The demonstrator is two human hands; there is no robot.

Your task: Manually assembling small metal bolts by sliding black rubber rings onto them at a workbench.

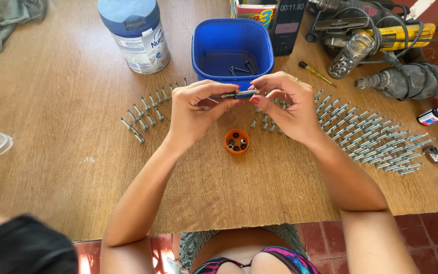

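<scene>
You are pinching one bolt (240, 94) between both hands, left hand (194, 112) and right hand (286, 105), over one orange cap (237, 141) and one blue tub (232, 48).

Our arms are bare, with no sleeves. Our left hand (194, 112) and right hand (286, 105) wear no gloves. Our nails are painted red. Lower down, we wear a top with bright stripes of many colours.
</scene>
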